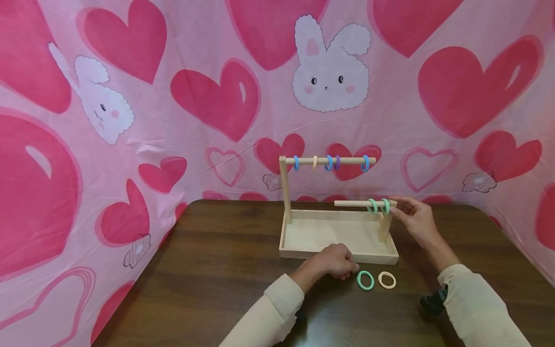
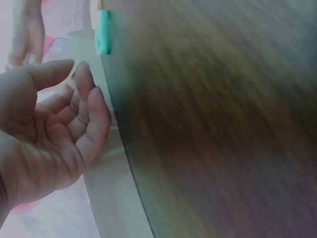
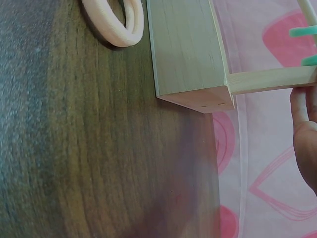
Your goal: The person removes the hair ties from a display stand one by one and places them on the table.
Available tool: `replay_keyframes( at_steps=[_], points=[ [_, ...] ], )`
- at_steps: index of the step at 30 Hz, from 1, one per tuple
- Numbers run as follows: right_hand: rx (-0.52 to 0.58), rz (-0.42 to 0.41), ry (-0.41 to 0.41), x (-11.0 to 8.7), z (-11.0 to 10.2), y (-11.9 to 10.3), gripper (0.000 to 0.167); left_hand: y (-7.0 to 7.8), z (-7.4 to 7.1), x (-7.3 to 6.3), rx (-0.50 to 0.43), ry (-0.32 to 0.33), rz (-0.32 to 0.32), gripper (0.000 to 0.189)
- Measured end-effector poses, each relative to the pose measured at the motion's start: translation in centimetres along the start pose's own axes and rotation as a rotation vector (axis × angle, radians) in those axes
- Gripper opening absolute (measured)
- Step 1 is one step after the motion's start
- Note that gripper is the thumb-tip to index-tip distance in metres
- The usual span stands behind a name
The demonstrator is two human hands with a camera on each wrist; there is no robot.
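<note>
My right hand (image 1: 416, 221) holds the top of the short post on a wooden rack (image 1: 284, 190), thumb and fingers around the post end beside two green hair ties (image 1: 372, 207) on the lower bar. In the right wrist view, fingers (image 3: 299, 111) lie against that post (image 3: 272, 80). My left hand (image 1: 336, 261) is low in front of the rack's tray, fingers loosely curled. Its fingertips are right beside a green hair tie (image 1: 365, 280) on the table. The left wrist view shows nothing between thumb and fingers (image 2: 96, 116). A cream hair tie (image 1: 387, 280) lies to the right.
The upper bar (image 1: 350, 160) carries several blue, cream and purple hair ties (image 1: 337, 162). Both bars stand above the shallow wooden tray (image 1: 338, 254). A brown wooden table (image 1: 217, 270) extends around it, with a pink heart-patterned cloth (image 1: 269, 111) behind.
</note>
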State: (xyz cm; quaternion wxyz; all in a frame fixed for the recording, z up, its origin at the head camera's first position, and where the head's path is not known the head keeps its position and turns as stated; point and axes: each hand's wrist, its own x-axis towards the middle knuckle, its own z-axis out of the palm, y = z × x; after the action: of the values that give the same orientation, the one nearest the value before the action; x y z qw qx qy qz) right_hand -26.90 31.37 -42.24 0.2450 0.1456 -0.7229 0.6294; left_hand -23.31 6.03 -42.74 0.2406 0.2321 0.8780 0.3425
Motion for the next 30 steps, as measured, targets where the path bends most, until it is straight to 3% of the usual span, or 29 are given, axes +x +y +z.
replay_keyframes(
  at_steps=[8, 16, 25, 30],
  points=[
    [0.032, -0.010, 0.007, -0.1, 0.1, 0.0, 0.043, 0.3, -0.3, 0.7, -0.078, 0.048, 0.133, 0.015],
    [0.032, -0.008, 0.000, 0.0, 0.1, 0.0, 0.042, 0.5, 0.0, 1.5, -0.123, 0.095, 0.240, 0.014],
    [0.052, -0.014, 0.001, 0.0, 0.1, 0.0, 0.039, 0.9, 0.3, 2.2, -0.165, 0.183, 0.263, 0.010],
    [0.046, -0.017, 0.002, 0.0, 0.1, -0.1, 0.039, 1.5, 0.5, 2.6, -0.206, 0.321, 0.260, 0.010]
  ],
)
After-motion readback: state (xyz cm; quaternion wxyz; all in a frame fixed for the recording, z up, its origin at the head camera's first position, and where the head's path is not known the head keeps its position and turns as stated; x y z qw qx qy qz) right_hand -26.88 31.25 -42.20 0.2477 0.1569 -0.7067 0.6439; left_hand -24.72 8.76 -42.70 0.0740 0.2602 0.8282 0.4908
